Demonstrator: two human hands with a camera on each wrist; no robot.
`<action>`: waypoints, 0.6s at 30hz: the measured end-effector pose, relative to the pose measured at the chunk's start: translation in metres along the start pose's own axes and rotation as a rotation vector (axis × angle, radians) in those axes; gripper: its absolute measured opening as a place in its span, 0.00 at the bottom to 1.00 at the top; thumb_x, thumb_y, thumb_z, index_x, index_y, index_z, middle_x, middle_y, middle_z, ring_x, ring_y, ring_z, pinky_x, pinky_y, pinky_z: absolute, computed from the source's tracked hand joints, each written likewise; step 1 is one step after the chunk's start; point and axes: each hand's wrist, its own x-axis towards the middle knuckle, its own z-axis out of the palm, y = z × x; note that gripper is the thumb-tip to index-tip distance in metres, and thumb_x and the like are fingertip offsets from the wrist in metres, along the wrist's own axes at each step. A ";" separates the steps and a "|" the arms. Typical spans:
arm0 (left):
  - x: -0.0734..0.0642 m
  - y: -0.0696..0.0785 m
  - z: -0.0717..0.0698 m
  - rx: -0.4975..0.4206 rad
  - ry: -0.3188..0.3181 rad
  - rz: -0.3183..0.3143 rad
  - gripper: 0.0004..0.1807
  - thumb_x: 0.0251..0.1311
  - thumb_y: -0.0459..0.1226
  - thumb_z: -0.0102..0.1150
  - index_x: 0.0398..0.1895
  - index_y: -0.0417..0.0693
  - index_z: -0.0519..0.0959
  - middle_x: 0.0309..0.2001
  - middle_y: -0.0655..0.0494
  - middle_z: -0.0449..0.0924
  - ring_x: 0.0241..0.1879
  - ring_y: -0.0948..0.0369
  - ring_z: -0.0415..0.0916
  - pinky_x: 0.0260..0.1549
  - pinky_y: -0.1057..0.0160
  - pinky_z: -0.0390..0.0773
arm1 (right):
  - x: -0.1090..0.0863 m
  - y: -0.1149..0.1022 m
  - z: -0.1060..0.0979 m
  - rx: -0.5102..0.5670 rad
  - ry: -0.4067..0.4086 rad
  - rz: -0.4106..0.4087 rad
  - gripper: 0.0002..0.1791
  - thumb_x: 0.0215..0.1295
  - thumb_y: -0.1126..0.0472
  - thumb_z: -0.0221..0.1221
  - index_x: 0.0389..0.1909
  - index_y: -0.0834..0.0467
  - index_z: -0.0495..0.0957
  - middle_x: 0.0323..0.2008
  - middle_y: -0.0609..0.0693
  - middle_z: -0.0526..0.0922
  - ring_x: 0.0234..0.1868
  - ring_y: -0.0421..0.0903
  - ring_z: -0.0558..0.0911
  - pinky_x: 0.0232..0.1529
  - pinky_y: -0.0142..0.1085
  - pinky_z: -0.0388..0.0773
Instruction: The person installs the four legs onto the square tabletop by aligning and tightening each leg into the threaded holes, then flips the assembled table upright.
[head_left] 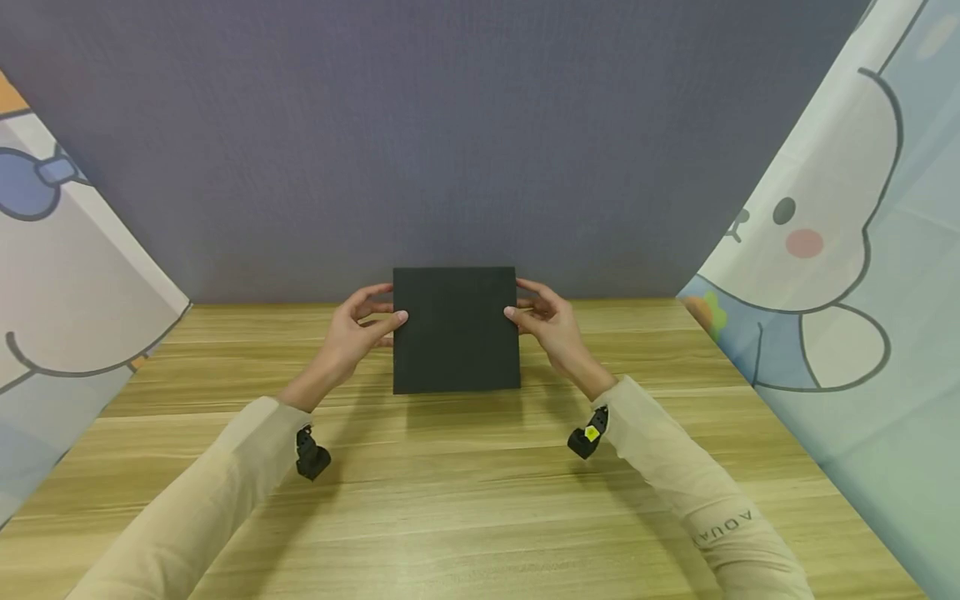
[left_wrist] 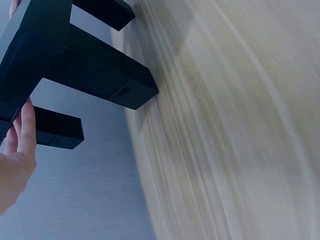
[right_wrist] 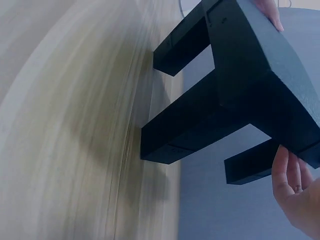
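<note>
A small black stand (head_left: 456,329) with a flat square top is held upright near the far edge of the tabletop. Its thick legs (left_wrist: 107,70) point down, their ends close over the wood in both wrist views. My left hand (head_left: 352,329) grips the left side of the top, thumb on the upper face and fingers beneath. On the opposite side, my right hand (head_left: 553,327) holds it the same way. From the right wrist, a front leg (right_wrist: 182,125) and the fingers (right_wrist: 287,172) curled under the top show.
Wood-grain tabletop (head_left: 465,517) spreads below and in front of the hands. A grey panel (head_left: 450,133) rises right behind the stand. Cartoon-printed cloths (head_left: 840,208) flank both sides. A small black camera (head_left: 311,454) hangs at the left wrist, another (head_left: 585,437) at the right.
</note>
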 end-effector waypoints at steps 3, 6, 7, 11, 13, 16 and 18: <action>0.001 0.001 -0.001 -0.006 0.003 -0.010 0.32 0.56 0.40 0.60 0.65 0.52 0.62 0.50 0.51 0.68 0.38 0.63 0.77 0.32 0.63 0.81 | 0.001 0.000 0.002 -0.008 0.009 0.013 0.28 0.58 0.64 0.61 0.61 0.53 0.67 0.42 0.51 0.76 0.33 0.39 0.79 0.33 0.32 0.79; 0.002 0.001 0.000 -0.012 0.006 -0.024 0.32 0.56 0.40 0.61 0.65 0.52 0.62 0.52 0.49 0.67 0.38 0.63 0.77 0.34 0.61 0.81 | 0.003 0.000 0.002 -0.005 0.012 0.018 0.28 0.58 0.63 0.61 0.61 0.52 0.67 0.43 0.51 0.77 0.33 0.39 0.79 0.34 0.33 0.79; 0.003 0.000 0.000 -0.014 0.008 -0.030 0.32 0.56 0.40 0.61 0.65 0.52 0.62 0.52 0.49 0.67 0.38 0.63 0.77 0.34 0.61 0.81 | 0.004 0.001 0.001 -0.002 0.007 0.018 0.28 0.58 0.63 0.61 0.61 0.52 0.67 0.43 0.51 0.77 0.33 0.39 0.79 0.34 0.33 0.79; 0.005 0.000 0.000 -0.015 0.010 -0.047 0.33 0.56 0.42 0.61 0.65 0.54 0.62 0.55 0.46 0.66 0.39 0.64 0.77 0.36 0.61 0.81 | 0.005 0.002 -0.002 0.010 -0.039 0.011 0.29 0.60 0.66 0.59 0.63 0.53 0.65 0.44 0.53 0.75 0.35 0.39 0.79 0.37 0.33 0.79; 0.005 0.000 0.000 -0.020 0.011 -0.057 0.33 0.56 0.42 0.61 0.66 0.54 0.62 0.56 0.46 0.65 0.40 0.64 0.76 0.37 0.61 0.81 | 0.005 0.002 -0.004 0.019 -0.072 0.012 0.29 0.61 0.67 0.58 0.64 0.52 0.64 0.46 0.55 0.74 0.36 0.39 0.79 0.38 0.33 0.78; 0.005 0.001 -0.001 -0.039 0.008 -0.072 0.34 0.56 0.42 0.61 0.66 0.55 0.61 0.56 0.48 0.65 0.42 0.66 0.76 0.38 0.63 0.80 | 0.005 0.002 -0.006 0.034 -0.115 0.019 0.31 0.61 0.68 0.56 0.65 0.51 0.61 0.50 0.58 0.72 0.39 0.40 0.78 0.39 0.33 0.78; 0.005 0.001 -0.001 -0.056 0.000 -0.080 0.34 0.56 0.41 0.60 0.66 0.55 0.61 0.56 0.49 0.65 0.44 0.65 0.75 0.38 0.64 0.80 | 0.005 0.002 -0.007 0.048 -0.141 0.027 0.32 0.61 0.69 0.56 0.66 0.51 0.60 0.53 0.60 0.71 0.40 0.40 0.79 0.39 0.33 0.78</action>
